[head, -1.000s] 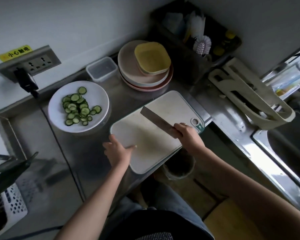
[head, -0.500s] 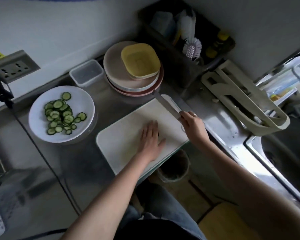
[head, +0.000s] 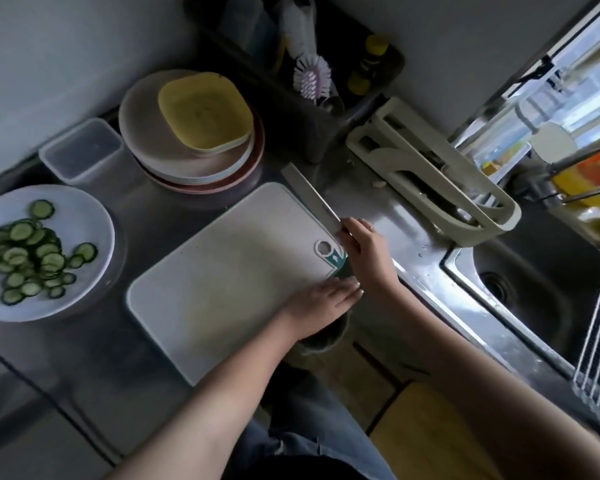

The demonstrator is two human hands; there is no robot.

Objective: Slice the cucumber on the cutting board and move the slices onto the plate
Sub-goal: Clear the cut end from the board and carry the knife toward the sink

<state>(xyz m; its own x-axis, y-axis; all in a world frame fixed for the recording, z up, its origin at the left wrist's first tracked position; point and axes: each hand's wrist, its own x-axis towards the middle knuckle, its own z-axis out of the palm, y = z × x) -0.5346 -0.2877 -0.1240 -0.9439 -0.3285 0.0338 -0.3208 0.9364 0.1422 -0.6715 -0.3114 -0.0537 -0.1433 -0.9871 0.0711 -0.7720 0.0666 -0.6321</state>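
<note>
Both hands were down at the right end of the cutting board [head: 229, 271], nowhere near the food. Left hand [head: 321, 303] lay flat with the fingers straight, palm down on the board's near right corner, fingertips reaching the edge by the green handle part. Right hand [head: 364, 252] was curled around the handle of the knife [head: 310, 195], just beside the board's right end, with the blade pointing away toward the wall and lying along the board's far right edge, partly over the counter.

Going big to small from there: the steel counter [head: 94, 348] ran under everything, with the sink [head: 534, 306] off to the right. The board sat in the middle with no cucumber on it that I could see, just its hanging hole near the right hand. The white plate [head: 84, 216] sat at the far left, well apart from both hands, the whole length of the board between them. The cucumber slices [head: 32, 252] were all piled on that plate, mostly toward its left side, a few loose ones on the right of the pile. Behind the board was a stack of plates [head: 194, 147] with a yellow dish on top, and a clear plastic container [head: 80, 150] just left of the stack.
</note>
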